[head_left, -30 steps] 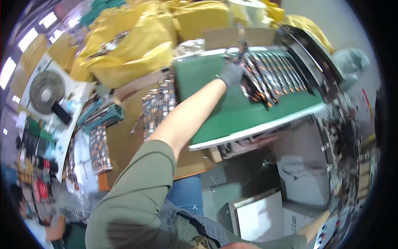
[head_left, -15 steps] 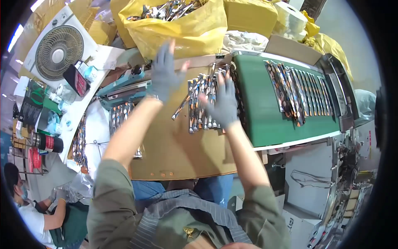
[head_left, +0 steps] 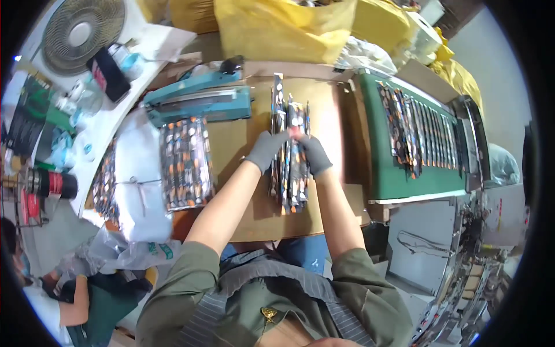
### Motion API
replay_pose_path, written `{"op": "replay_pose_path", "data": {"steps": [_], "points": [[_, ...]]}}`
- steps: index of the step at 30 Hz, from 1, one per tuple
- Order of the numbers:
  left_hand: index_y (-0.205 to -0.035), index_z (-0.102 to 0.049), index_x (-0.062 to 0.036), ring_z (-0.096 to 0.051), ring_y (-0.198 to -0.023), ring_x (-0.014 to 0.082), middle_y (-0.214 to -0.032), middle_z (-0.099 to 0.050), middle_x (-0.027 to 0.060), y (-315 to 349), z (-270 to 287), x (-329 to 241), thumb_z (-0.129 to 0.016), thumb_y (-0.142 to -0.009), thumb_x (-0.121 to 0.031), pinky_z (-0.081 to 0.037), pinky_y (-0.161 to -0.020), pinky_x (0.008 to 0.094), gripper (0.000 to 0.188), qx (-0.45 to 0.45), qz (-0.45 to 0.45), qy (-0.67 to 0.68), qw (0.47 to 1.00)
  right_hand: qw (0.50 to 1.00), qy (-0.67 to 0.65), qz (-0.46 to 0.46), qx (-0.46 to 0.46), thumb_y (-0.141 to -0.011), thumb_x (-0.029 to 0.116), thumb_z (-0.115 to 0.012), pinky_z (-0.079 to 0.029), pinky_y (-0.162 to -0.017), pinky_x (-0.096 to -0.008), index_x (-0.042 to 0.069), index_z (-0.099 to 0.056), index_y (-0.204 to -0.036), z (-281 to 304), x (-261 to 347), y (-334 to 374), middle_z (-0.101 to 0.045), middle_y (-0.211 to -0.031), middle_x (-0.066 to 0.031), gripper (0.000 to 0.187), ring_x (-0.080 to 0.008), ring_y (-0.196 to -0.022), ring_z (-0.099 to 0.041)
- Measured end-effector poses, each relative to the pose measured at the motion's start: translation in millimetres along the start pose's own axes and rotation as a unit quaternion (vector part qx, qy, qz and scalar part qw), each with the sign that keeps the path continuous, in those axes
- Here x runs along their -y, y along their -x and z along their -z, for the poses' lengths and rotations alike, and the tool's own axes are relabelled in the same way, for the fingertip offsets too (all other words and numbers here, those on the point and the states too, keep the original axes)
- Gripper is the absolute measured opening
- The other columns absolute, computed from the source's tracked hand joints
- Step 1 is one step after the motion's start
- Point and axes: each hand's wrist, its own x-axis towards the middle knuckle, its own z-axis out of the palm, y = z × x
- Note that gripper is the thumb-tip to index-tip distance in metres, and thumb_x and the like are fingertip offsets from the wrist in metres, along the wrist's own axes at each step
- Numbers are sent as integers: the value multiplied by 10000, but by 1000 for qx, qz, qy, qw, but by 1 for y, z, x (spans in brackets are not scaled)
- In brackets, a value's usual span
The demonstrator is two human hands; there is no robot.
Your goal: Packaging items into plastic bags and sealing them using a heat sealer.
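Observation:
A bunch of slim, dark stick packets (head_left: 293,179) with orange and white spots stands lengthwise on the brown cardboard worktop (head_left: 245,217). From its left side my left hand (head_left: 265,151), in a grey glove, presses in with the fingers closed round it. My right hand (head_left: 315,155), gloved the same, grips the right side, and the fingertips of both meet over the packets. A few packets stick out beyond the others at the far end. My palms and some fingers are hidden.
Left of the bunch lie a neat block of packets (head_left: 186,165) and a teal bar sealer (head_left: 199,99). A green conveyor belt (head_left: 399,180) on the right carries a row of packets (head_left: 429,136). Yellow bags (head_left: 277,34) stand behind. Another person (head_left: 72,306) works at lower left.
The spread packets have been gathered into a narrow upright bunch. Both hands have come down and together, from open and apart to closed on its sides. The view has shifted too.

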Motion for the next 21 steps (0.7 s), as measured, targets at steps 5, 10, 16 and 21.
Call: {"op": "replay_pose_path", "data": {"steps": [5,10,16,21], "points": [[-1183,-500,-5,-558,-937,129,-1024,-604,52,75,37,-50,-828,-616,-166,-456,-835,268,674,105,-226,51,967,956,-102,273,37,-736,187,-716,-472,-808,-303,8,-467,-1210,-82,28,62,-560,-1087,-70,564,-150,-914,-561],[-1431,-137,-21,-475,-1145,195,-1298,-440,123,128,70,-77,-850,-567,-146,-376,-976,309,1127,182,-257,-17,949,939,-31,246,240,-603,116,-827,-424,-936,-345,83,35,-1450,-101,73,113,-484,-1232,-120,1210,-221,-1097,-521],[-1297,-399,-31,-543,-1052,171,-1193,-552,98,153,84,-45,-769,-664,-153,-443,-917,319,743,165,-295,-169,926,932,116,290,184,-581,40,-836,-384,-976,-320,40,-252,-1392,-138,43,151,-455,-1255,-99,999,-199,-1169,-451],[-1036,-563,-38,-575,-911,134,-953,-599,44,231,103,-45,-707,-685,-61,-482,-778,299,380,288,-83,137,944,900,164,374,154,-691,221,-745,-434,-872,-295,-8,-475,-1234,-189,60,194,-560,-1122,-113,648,-199,-969,-561]]}}
